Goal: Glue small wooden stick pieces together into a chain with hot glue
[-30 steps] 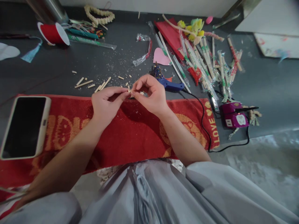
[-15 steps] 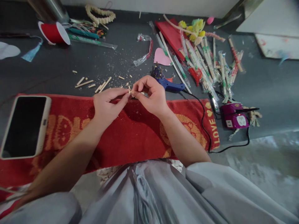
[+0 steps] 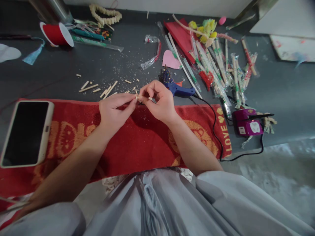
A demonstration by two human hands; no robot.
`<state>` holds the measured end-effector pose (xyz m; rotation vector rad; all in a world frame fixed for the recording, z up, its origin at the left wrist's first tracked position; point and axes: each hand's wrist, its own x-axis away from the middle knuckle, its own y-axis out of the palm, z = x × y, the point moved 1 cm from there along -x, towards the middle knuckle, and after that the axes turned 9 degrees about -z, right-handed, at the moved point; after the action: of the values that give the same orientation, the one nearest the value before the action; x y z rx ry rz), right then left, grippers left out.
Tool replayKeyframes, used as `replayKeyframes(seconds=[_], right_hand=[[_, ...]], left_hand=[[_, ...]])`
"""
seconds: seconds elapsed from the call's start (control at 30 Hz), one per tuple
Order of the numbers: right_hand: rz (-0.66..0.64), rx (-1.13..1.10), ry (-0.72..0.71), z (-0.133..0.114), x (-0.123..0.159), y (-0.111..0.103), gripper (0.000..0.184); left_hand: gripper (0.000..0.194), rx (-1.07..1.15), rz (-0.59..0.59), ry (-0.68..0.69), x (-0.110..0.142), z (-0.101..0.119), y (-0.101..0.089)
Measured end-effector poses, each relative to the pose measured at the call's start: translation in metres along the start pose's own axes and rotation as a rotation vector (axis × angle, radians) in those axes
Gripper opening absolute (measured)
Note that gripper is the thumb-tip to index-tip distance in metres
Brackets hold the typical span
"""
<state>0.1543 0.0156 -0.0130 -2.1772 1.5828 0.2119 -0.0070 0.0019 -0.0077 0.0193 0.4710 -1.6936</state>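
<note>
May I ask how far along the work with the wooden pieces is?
Cutting looks done for the short sticks, which lie loose beyond the towel. In hand is a tiny pale piece, pinched between left hand and right hand. Probably left: those unjoined sticks, with the glue gun lying unheld.

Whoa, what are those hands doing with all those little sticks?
The left hand and the right hand are pinching a tiny pale wooden piece between their fingertips, over the back edge of a red towel. It's too small to tell its exact shape. Short cut sticks and crumbs lie on the dark table just beyond. A blue glue gun lies by the right hand, and a phone rests on the towel's left end.
</note>
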Motion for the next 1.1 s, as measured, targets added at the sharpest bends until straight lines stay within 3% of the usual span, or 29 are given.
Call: replayKeyframes(seconds=[0.27, 0.7, 0.87, 1.1], right_hand=[[0.006, 0.019, 0.026, 0.0, 0.0, 0.002, 0.037], [0.009, 0.049, -0.069, 0.003, 0.0, 0.001, 0.038], [0.023, 0.024, -0.068, 0.004, -0.001, 0.001, 0.039], [0.046, -0.139, -0.011, 0.011, -0.003, 0.003, 0.04]], left_hand=[[0.013, -0.077, 0.013, 0.008, 0.001, 0.0, 0.0], [0.009, -0.168, 0.017, 0.147, 0.0, -0.006, 0.0], [0.011, -0.154, 0.009, 0.101, -0.001, -0.004, -0.001], [0.008, 0.075, 0.024, -0.117, -0.003, -0.001, 0.001]])
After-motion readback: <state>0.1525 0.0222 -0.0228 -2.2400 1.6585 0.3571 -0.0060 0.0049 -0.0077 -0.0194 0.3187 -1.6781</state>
